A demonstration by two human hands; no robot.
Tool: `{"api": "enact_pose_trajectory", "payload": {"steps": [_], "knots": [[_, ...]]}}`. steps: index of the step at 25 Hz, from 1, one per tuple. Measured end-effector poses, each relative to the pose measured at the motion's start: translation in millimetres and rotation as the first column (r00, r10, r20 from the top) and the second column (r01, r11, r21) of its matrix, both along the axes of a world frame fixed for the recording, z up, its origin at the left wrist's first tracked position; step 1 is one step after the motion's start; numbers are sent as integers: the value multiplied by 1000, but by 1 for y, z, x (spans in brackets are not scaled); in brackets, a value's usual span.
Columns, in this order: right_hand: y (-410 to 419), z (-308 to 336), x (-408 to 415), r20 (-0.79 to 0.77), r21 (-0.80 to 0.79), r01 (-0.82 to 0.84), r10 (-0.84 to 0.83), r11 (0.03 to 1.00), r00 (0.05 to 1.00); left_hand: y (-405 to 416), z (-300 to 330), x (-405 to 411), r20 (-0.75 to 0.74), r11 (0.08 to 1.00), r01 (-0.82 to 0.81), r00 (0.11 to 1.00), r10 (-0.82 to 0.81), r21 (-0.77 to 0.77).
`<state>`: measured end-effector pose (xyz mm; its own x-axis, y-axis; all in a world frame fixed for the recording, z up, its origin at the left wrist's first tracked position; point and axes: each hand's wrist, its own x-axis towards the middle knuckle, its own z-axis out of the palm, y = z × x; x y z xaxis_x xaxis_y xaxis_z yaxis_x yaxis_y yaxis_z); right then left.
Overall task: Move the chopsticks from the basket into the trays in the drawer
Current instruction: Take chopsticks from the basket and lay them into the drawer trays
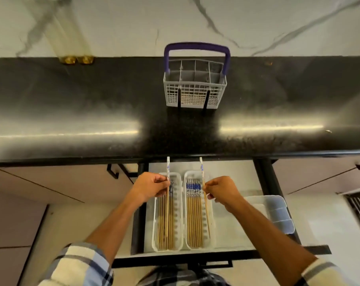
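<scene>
Head view: I look down at an open drawer (pixel 232 203) below a black counter (pixel 92 112). My left hand (pixel 150 187) pinches one chopstick (pixel 167 203) over the left tray (pixel 157 234); my right hand (pixel 222 190) pinches another chopstick (pixel 206 215) over the right tray (pixel 211 234), each lined up lengthwise with those already lying inside, to drop in flat. The basket (pixel 195 96) on the counter looks empty

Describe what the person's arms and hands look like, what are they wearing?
Both forearms are bare. The left hand and right hand show no gloves, and no rings or watch can be seen. The sleeves are plaid, cream with blue and dark stripes, pushed up near the elbows.
</scene>
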<state>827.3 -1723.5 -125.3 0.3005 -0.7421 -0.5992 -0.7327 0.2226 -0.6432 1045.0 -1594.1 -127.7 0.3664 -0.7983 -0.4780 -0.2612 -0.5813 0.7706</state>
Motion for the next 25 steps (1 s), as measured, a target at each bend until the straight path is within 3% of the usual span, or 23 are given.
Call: {"api": "enact_pose_trajectory", "payload": {"steps": [6,15,20,25], "knots": [[30,-50,0,-203,-82,19,-35,996,979,10,-54,-42,33,960,-212,977,209,183],[29,-68,37,-506,-216,-207,71,954,860,-31,-95,-60,267,929,-138,963,45,343],[32,-77,49,-541,-242,-248,82,938,837,-35,-111,-68,363,906,-181,931,33,382],[33,-84,53,-577,-229,-327,142,917,804,-35,-117,-65,359,920,-100,932,-46,379]]}}
